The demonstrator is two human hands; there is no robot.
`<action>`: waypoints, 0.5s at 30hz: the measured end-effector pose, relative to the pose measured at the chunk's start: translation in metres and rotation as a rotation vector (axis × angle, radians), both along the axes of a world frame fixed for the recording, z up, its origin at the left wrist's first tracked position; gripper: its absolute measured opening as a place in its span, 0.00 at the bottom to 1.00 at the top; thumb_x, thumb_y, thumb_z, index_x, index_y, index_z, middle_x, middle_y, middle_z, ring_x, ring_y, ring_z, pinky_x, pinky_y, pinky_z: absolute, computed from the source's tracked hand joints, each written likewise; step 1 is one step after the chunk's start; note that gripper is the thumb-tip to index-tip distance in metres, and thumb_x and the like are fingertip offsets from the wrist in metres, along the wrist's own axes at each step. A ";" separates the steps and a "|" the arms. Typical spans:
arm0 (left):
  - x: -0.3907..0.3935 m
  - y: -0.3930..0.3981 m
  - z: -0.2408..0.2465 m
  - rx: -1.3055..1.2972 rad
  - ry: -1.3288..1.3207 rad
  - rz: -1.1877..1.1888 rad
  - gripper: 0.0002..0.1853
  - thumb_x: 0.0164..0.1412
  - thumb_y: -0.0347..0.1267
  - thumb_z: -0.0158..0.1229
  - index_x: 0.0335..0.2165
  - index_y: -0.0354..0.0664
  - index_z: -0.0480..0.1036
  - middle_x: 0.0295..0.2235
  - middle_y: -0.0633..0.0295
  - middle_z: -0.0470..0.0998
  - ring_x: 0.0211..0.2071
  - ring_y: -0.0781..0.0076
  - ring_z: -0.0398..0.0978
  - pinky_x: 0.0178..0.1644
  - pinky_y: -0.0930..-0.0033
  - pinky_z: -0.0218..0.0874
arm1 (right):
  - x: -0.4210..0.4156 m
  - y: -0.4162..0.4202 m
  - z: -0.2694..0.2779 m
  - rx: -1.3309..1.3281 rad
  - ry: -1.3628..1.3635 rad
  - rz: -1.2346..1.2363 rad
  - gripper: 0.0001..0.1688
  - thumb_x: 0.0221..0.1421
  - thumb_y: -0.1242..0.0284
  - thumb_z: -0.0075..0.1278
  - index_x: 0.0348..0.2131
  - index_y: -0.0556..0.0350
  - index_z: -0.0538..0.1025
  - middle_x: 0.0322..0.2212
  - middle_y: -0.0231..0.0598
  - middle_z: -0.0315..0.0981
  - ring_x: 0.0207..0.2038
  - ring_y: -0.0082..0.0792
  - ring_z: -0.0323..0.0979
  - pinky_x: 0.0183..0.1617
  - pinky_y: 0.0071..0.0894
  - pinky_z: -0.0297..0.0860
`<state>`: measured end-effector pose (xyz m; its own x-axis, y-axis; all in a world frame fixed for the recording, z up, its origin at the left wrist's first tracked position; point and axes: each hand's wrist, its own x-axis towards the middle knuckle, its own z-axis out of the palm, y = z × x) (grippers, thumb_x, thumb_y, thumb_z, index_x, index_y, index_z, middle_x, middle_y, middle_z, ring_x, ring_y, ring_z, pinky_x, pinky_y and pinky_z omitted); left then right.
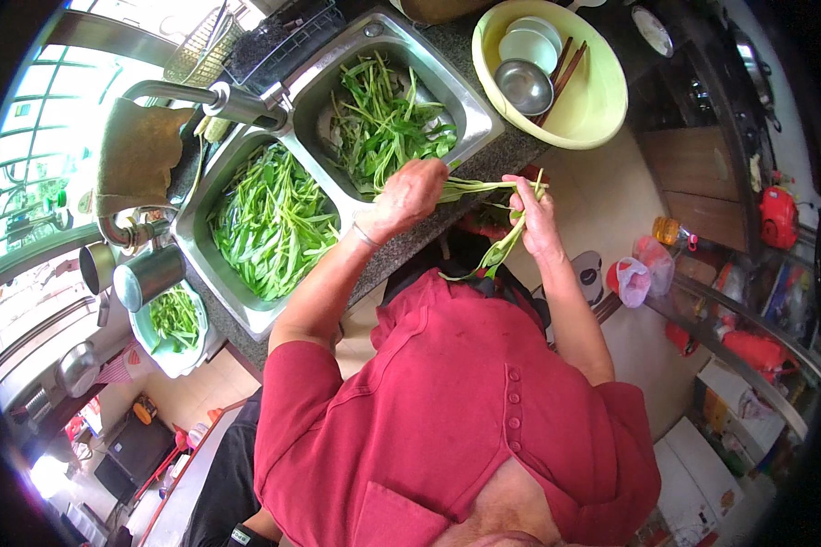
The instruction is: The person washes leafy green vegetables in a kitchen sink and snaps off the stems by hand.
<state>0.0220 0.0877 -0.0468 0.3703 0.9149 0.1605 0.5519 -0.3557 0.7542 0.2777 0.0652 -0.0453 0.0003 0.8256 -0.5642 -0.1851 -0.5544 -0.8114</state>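
My left hand [410,195], with a bracelet at the wrist, is closed around long leafy green stems [475,186] at the right sink basin's near edge. To its right, my right hand [537,215] grips the other end of these stems; a leafy length hangs below it towards my red shirt. A loose heap of leafy greens [390,130] lies in the right basin [465,89] of the steel sink. More greens [274,225] fill the left basin [198,178]. The fingertips of my left hand are hidden.
A yellow plastic basin [605,102] with bowls and chopsticks stands on the counter at right. The faucet [239,106] rises behind the sink. Greens lie in a pale basin [202,345] at left. Another person's dark-clothed leg [226,465] shows at lower left.
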 end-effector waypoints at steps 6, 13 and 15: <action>0.024 0.001 -0.016 0.065 0.128 -0.106 0.07 0.55 0.30 0.53 0.34 0.41 0.70 0.27 0.53 0.72 0.29 0.49 0.73 0.32 0.53 0.65 | 0.000 0.002 0.004 0.021 -0.021 0.008 0.19 0.64 0.59 0.45 0.43 0.53 0.76 0.16 0.16 0.56 0.18 0.09 0.52 0.20 0.12 0.53; 0.025 0.004 -0.018 -0.078 0.074 -0.096 0.09 0.52 0.33 0.55 0.33 0.41 0.72 0.29 0.53 0.73 0.32 0.49 0.74 0.36 0.54 0.66 | 0.003 0.001 0.002 0.033 0.018 0.015 0.18 0.65 0.61 0.44 0.44 0.54 0.76 0.17 0.16 0.56 0.18 0.09 0.53 0.20 0.12 0.53; 0.024 0.004 -0.013 -0.127 0.026 -0.089 0.10 0.50 0.33 0.54 0.32 0.41 0.72 0.30 0.53 0.73 0.32 0.49 0.74 0.37 0.54 0.66 | 0.006 0.002 0.002 0.023 0.044 0.034 0.18 0.65 0.61 0.44 0.45 0.55 0.75 0.16 0.16 0.56 0.18 0.09 0.53 0.20 0.12 0.53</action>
